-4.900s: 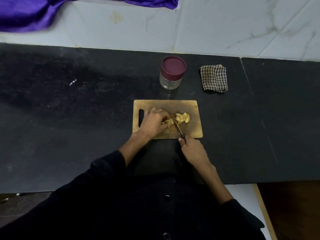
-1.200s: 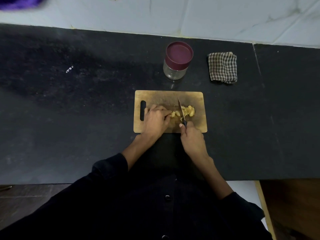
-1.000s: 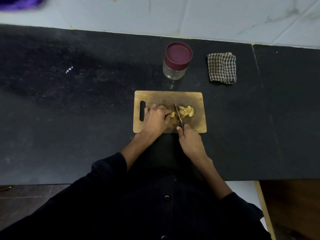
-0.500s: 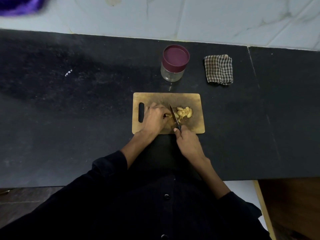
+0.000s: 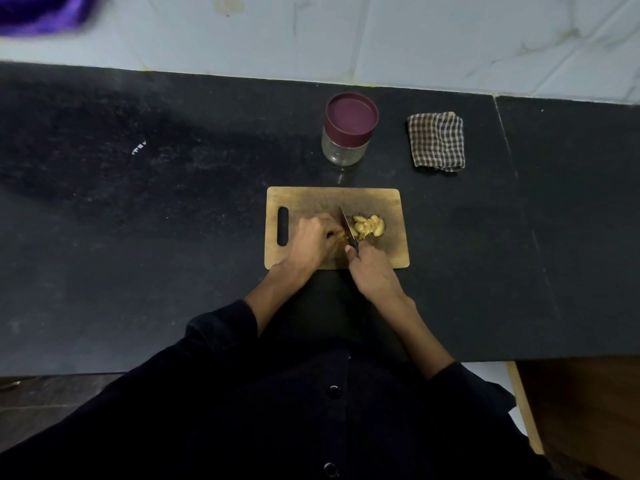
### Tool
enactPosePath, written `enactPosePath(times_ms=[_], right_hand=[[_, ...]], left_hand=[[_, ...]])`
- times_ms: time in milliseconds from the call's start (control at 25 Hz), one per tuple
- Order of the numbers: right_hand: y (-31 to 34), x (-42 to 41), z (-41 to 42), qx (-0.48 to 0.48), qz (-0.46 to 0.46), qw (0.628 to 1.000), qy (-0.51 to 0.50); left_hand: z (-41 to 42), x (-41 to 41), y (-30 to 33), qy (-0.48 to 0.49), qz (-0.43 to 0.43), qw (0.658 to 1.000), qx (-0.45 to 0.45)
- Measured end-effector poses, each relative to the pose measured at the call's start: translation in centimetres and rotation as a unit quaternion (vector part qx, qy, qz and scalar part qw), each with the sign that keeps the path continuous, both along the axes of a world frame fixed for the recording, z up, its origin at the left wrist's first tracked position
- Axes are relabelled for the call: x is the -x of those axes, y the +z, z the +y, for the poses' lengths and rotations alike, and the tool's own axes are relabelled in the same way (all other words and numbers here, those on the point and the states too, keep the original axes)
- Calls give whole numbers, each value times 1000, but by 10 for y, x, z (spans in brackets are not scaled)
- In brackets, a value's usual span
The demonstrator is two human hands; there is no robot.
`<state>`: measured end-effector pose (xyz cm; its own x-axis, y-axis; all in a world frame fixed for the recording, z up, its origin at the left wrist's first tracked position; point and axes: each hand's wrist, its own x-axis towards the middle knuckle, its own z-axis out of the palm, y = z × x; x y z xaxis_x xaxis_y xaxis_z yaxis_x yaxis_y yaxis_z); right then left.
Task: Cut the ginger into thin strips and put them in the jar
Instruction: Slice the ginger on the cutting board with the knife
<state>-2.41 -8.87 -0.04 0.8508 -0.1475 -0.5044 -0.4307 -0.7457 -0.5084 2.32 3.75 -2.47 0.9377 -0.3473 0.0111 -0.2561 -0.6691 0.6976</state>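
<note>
A wooden cutting board (image 5: 374, 199) lies on the black counter. On its right half sits a pile of cut ginger pieces (image 5: 369, 226). My left hand (image 5: 311, 242) pinches a small piece of ginger, mostly hidden under the curled fingers, against the board. My right hand (image 5: 372, 271) grips the handle of a knife (image 5: 347, 226), its blade standing between my left fingertips and the pile. Behind the board stands a clear glass jar (image 5: 344, 150) with a maroon lid (image 5: 351, 116) on it.
A folded checked cloth (image 5: 436, 140) lies right of the jar. The black counter (image 5: 138, 220) stretches wide to the left and right. A white tiled wall (image 5: 381, 36) rises behind, with purple fabric (image 5: 38, 12) at the top left.
The knife blade has shifted slightly left, closer to my left fingertips, and stays in the ginger between cuts. The cut pile on the right is unchanged; the camera tilted a little.
</note>
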Motion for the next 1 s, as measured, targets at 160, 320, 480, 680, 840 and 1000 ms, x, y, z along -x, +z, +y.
enactPosePath(times_ms=[160, 320, 480, 680, 840, 1000], right_hand=[[-1, -1, 4, -8, 4, 1000, -9], [-5, 20, 5, 39, 12, 999, 10], [-5, 43, -5, 65, 13, 997, 32], [0, 42, -8, 53, -14, 998, 0], [1, 31, -4, 33, -27, 999, -3], [2, 22, 0, 25, -18, 1000, 4]], left_hand=[[1, 0, 0, 5, -2, 1000, 3], [-1, 2, -2, 17, -1, 1000, 13], [1, 5, -1, 24, -12, 999, 30], [2, 7, -8, 22, -22, 999, 31], [0, 9, -6, 38, -17, 998, 55], [0, 9, -3, 69, 23, 994, 83]])
